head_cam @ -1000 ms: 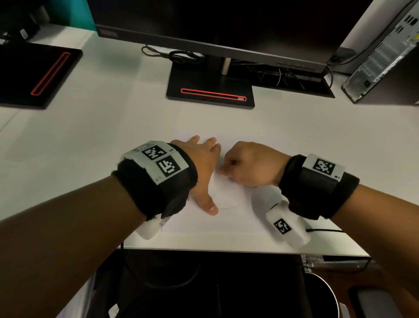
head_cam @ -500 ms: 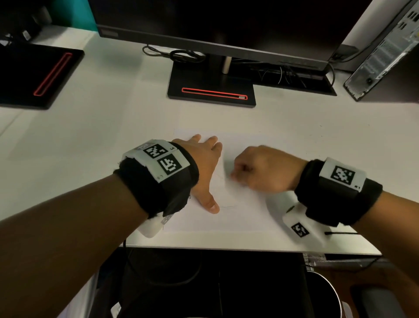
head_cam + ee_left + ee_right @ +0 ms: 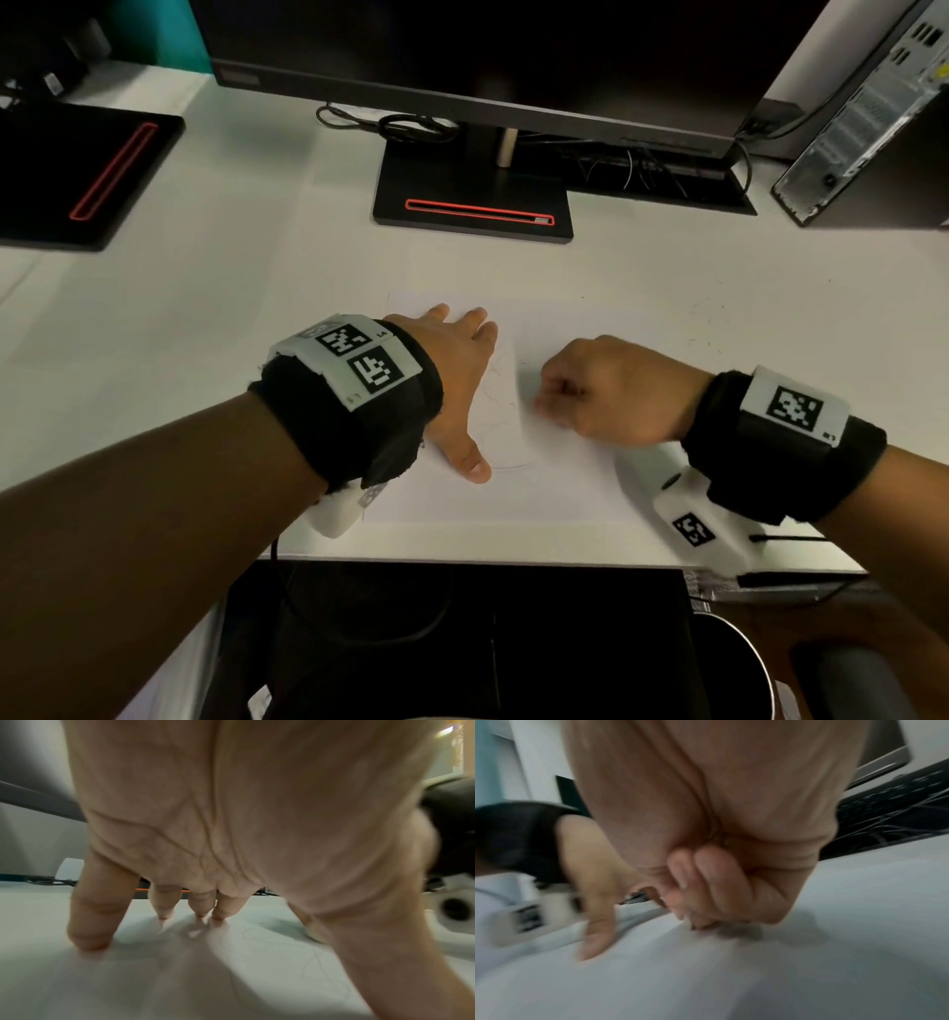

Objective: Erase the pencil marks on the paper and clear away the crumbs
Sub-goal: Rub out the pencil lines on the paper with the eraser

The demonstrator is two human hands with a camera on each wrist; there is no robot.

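- Head view: the left hand is laid flat on the paper, fingers straight and spread, thumb pressed down near the front edge of the sheet.
- The right hand is seen curled into a fist just right of the faint pencil marks, its fingertips lowered to the sheet. An eraser is presumably pinched there, but none can be made out in any view — what the fist is clamped on cannot be told.
- Right wrist view: the curled fingers are shown meeting the paper, blurred; only a pale sliver is glimpsed beneath them.
- The paper is found near the front edge of the white desk, in front of the monitor stand.
- Marks are judged only partly removed: thin curved lines are visible between the two hands, one arc close to the left thumb.
- Risks from here, as judgement:
  - The sheet could be buckled or torn if strokes are driven toward the holding hand rather than away from it.
  - The paper could be dragged toward the desk edge if the left hand's pressure is eased.
  - Crumbs — too small to be seen — could be smeared in if swept by a palm.
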